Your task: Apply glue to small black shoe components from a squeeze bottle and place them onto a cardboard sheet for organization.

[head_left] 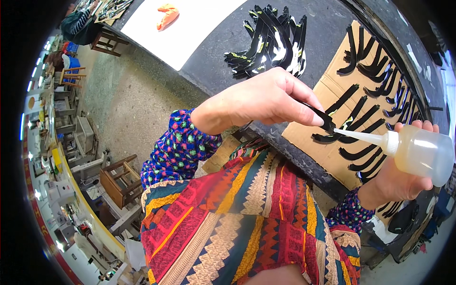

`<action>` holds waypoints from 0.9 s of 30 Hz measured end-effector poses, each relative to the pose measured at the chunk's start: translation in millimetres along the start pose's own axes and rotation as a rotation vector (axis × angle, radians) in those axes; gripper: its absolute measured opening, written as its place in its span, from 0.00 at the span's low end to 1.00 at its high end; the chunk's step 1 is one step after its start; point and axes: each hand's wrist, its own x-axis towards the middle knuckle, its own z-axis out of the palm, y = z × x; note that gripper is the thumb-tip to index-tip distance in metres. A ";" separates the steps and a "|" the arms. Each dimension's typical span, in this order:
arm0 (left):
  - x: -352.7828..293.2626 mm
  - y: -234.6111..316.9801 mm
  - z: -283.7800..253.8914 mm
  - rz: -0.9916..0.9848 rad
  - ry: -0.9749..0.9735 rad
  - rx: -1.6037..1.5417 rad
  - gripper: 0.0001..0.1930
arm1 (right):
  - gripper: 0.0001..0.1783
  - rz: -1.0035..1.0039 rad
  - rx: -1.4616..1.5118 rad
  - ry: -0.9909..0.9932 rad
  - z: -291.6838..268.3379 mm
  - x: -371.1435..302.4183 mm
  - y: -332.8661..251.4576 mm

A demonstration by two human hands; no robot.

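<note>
Between the thumb and fingers of my left hand (263, 102) is pinched a black curved strip (327, 122), its end pointing right. My right hand (396, 180) is wrapped round a translucent squeeze bottle (422, 154) that lies nearly sideways. A pale yellowish liquid shows inside it. The bottle's long white nozzle (358, 135) reaches left, its tip at the end of the strip; whether it touches, I cannot tell. Below and beyond my hands, many similar black curved pieces (358, 153) lie in rows on a brown cardboard sheet (304, 137).
A heap of black strips with white and yellow-green patches (273, 40) lies on the dark table (209, 61). Farther left, a white sheet (142, 23) carries a crumpled orange item (167, 16). A wooden stool (118, 180) and sewing machines (59, 192) stand off to the left.
</note>
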 end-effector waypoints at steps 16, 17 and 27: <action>5.7 -3.5 0.7 -0.028 -0.048 -0.061 0.08 | 0.57 -0.018 -0.150 0.099 10.5 0.2 1.2; 5.3 -3.4 0.8 -0.026 -0.046 -0.059 0.08 | 0.56 -0.002 -0.131 0.083 8.6 0.1 0.8; 5.8 -4.7 1.6 -0.040 -0.066 -0.086 0.08 | 0.55 -0.039 -0.120 0.092 15.4 2.6 2.3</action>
